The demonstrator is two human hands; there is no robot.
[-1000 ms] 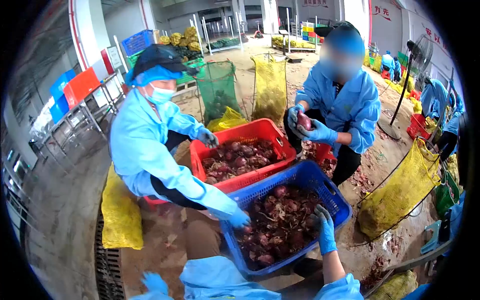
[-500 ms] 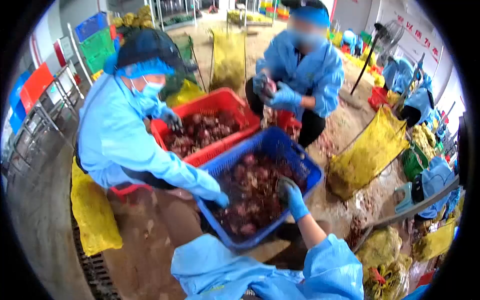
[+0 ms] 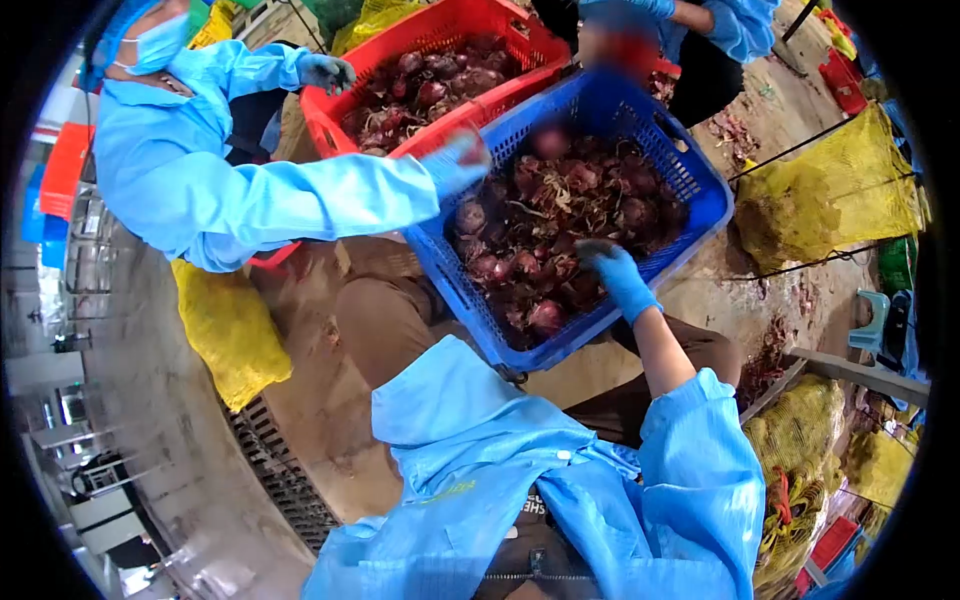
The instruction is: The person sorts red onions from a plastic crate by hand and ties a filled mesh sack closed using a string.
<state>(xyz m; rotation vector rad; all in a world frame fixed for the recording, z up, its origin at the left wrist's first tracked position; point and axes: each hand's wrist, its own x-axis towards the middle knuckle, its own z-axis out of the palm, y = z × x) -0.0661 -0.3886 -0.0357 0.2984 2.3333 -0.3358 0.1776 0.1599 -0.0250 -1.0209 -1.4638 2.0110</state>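
The right hand (image 3: 618, 277), in a blue glove with dark fingertips, reaches into a blue crate (image 3: 535, 357) from its near right side, palm turned down. Its fingers point toward the crate's middle and lie over the red onions (image 3: 583, 182); whether they pinch one, I cannot tell. The left hand's state I cannot tell either.

The onions lie heaped all around the fingertips, mixed with dry roots and loose skins. One bright onion (image 3: 546, 317) sits to the left of the hand and nearer the wearer, close to the crate's near wall. A blurred, rounder one (image 3: 551, 140) shows beyond the hand, toward the far left.

Left of the hand, a co-worker's gloved hand (image 3: 455, 166) hovers by the crate's left rim, blurred, with something reddish at its fingers. That co-worker's other hand (image 3: 327, 72) is farther off, at the left rim of a red crate (image 3: 318, 122) that also holds onions and stands just beside the blue one. Beyond the hand, past the far rim, is a second co-worker's blue sleeve (image 3: 745, 27).

To the right of the hand, a yellow mesh sack (image 3: 825, 195) leans on the floor (image 3: 700, 300) among scattered skins. Well to the left lies another yellow sack (image 3: 230, 335), beside a drain grate (image 3: 280, 475).
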